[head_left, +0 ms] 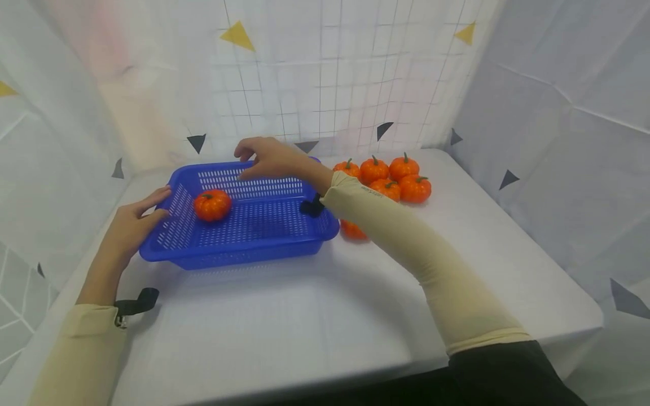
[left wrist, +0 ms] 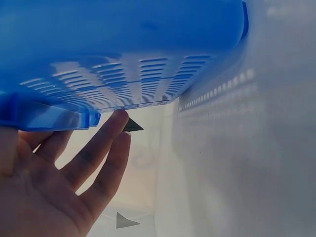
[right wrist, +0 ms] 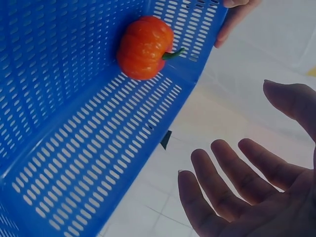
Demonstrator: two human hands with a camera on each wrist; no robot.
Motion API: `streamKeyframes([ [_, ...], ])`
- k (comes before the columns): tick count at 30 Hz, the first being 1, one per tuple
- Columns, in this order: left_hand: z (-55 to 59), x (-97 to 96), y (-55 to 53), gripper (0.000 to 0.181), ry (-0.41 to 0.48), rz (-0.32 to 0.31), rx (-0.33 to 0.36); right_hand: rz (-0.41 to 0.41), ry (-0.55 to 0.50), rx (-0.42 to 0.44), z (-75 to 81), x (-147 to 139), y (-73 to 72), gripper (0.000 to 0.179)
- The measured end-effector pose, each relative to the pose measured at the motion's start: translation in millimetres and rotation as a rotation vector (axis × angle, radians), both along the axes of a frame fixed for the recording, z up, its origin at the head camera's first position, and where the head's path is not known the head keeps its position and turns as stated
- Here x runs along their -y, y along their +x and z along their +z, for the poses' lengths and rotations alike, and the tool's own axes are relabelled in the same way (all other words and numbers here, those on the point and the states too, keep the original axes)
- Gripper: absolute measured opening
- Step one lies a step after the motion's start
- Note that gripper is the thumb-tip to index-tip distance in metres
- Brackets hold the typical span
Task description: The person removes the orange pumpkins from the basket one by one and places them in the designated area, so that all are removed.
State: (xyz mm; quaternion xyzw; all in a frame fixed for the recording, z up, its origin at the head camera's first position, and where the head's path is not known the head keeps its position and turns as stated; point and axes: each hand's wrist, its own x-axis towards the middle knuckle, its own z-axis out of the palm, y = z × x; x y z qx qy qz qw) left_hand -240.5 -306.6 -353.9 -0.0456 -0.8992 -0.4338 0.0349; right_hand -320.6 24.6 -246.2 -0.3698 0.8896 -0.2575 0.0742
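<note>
A blue plastic basket (head_left: 249, 248) with slotted walls stands on the table, one small orange pumpkin (head_left: 212, 205) with a green stem inside it near the left end. My left hand (head_left: 131, 225) holds the basket's left rim; in the left wrist view some fingers (left wrist: 106, 158) reach along the outside below the rim. Above the basket's far side hovers my right hand (head_left: 276, 159), fingers spread and loosely bent, holding nothing. The right wrist view shows this hand (right wrist: 252, 192) apart from the basket wall, with the pumpkin (right wrist: 144, 48) resting inside.
Right of the basket, several more small pumpkins (head_left: 415, 189) are grouped on the white table (head_left: 487, 237). Another pumpkin (head_left: 352, 231) is partly hidden behind my right forearm. White sheeting with a grid and dark and yellow triangles (head_left: 237, 36) surrounds the table.
</note>
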Motion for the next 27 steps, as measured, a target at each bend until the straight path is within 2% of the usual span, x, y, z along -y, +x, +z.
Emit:
streamKeyframes([
  [7, -2.2, 1.2, -1.3, 0.056, -0.007, -0.003, -0.012, 0.001, 0.036, 0.01, -10.1, 15.3, -5.8, 0.054],
  [14, 0.4, -0.2, -0.6, 0.056, -0.01, -0.005, -0.019, 0.014, 0.066, 0.006, -19.6, 31.0, -11.3, 0.055],
  [21, 0.3, -0.1, -0.3, 0.056, -0.003, 0.002, -0.014, 0.012, 0.084, 0.081, -31.5, 52.0, -14.9, 0.058],
  [27, -2.9, 1.5, -0.8, 0.056, -0.001, 0.005, -0.008, 0.01, 0.118, 0.109, -41.9, 62.7, -17.5, 0.061],
])
